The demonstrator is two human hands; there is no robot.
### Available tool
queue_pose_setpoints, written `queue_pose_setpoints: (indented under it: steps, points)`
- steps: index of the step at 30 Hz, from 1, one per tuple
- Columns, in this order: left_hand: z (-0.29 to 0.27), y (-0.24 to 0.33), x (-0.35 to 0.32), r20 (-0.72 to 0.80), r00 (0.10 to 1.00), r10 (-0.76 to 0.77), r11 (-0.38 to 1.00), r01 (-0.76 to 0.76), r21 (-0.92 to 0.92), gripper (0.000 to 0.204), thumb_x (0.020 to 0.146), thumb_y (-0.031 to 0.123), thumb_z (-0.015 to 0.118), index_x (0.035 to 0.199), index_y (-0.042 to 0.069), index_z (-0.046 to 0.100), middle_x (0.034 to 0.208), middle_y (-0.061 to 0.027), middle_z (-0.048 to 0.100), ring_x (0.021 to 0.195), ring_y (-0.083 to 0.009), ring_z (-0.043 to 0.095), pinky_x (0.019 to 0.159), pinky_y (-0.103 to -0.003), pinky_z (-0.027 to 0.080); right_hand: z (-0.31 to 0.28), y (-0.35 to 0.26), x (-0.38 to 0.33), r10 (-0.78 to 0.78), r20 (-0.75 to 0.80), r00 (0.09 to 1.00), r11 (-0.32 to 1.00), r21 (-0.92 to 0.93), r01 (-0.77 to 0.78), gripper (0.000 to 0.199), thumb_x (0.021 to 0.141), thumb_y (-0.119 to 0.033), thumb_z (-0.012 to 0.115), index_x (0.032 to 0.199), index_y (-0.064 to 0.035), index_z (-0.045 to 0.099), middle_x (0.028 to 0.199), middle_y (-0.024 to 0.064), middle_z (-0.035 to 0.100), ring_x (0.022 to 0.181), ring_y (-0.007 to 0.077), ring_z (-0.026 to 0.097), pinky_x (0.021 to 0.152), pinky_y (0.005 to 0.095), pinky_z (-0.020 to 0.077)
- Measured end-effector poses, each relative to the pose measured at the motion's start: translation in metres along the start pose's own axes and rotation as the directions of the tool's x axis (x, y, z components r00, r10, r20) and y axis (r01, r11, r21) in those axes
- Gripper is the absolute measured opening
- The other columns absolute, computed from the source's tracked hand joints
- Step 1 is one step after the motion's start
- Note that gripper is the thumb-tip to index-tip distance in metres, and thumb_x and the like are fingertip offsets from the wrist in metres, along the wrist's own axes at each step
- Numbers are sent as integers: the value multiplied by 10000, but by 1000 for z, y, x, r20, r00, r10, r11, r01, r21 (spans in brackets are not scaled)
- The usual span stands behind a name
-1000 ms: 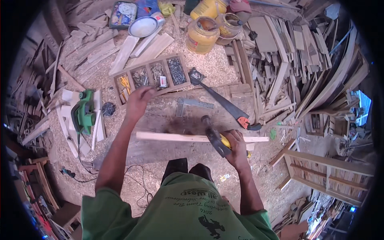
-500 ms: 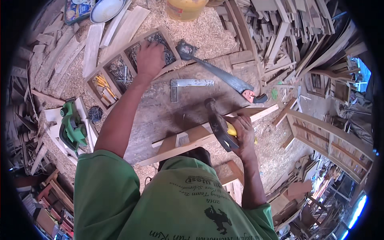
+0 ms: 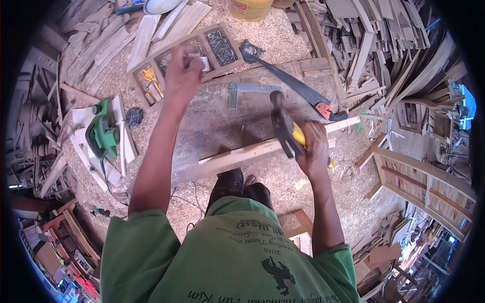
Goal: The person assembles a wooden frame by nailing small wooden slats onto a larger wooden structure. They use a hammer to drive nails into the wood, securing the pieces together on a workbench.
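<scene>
My right hand [image 3: 314, 151] is wrapped round the yellow handle of a claw hammer [image 3: 284, 125], its dark head raised above the bench [image 3: 202, 123]. Below the hammer, a long pale wooden piece [image 3: 247, 153] lies along the bench's near edge. My left hand [image 3: 183, 76] hovers over the middle of a compartmented wooden box [image 3: 233, 64]. Its fingers are smeared by motion, so any small thing in them is not visible. Nails [image 3: 220, 46] fill the box's right compartment, and yellow pencils [image 3: 151, 80] lie in the left one.
A metal try square [image 3: 252, 88] and a handsaw [image 3: 298, 86] lie on the bench. To the left sits a green power planer [image 3: 104, 132] on boards. A yellow bucket [image 3: 250, 9] stands at the back. Stacked scrap wood [image 3: 353, 55] and a wooden frame [image 3: 424, 187] are at the right.
My left hand has come out of the nail compartment and moved left and nearer. The hammer stays in my right hand. My view has shifted, and the wooden piece appears narrower.
</scene>
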State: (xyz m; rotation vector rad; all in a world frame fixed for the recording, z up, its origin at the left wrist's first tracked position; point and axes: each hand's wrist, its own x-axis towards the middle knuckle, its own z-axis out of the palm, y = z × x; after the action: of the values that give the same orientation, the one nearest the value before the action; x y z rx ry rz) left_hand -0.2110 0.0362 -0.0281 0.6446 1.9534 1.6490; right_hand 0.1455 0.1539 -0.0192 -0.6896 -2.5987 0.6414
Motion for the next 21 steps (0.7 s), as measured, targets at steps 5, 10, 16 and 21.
queue_pose_setpoints:
  steps: [5, 10, 16, 21]
  points:
    - [-37, 21, -116, -70, 993, -91, 984, 78, -161, 226, 1080, 77, 680, 1281, -4, 743, 989, -44, 734, 843, -135, 671, 790, -288, 564, 12, 4, -10, -40, -146, 988, 999, 5, 41, 347, 838, -75, 787, 1171, -38, 696, 1027, 188, 702, 1028, 440, 664, 1002, 521, 497]
    - [-36, 19, -215, -126, 992, -10, 1000, 10, -2, 200, 1045, 57, 756, 1234, 4, 793, 1090, -83, 804, 990, -132, 725, 929, -289, 568, 20, 6, -26, -60, -229, 971, 997, 32, 69, 369, 855, -69, 774, 1216, -41, 702, 1067, 198, 740, 1063, 431, 685, 1036, 520, 489]
    - [14, -17, -266, -120, 989, 86, 987, -101, -123, 120, 1077, 41, 695, 1105, 0, 805, 1074, -58, 804, 1009, -131, 724, 942, -283, 560, 23, 9, -39, -70, -296, 953, 998, -22, 67, 370, 871, -76, 774, 1233, -56, 701, 1132, 203, 723, 1067, 442, 684, 1049, 544, 480]
    - [21, -42, -263, -159, 955, 249, 959, -221, 175, 147, 1078, 214, 712, 1114, 94, 790, 934, -25, 771, 929, -172, 684, 1097, -379, 432, 6, -45, -79, 29, -394, 919, 996, -63, -58, 361, 903, -92, 774, 1253, -50, 694, 1226, 209, 676, 1173, 458, 639, 1040, 530, 499]
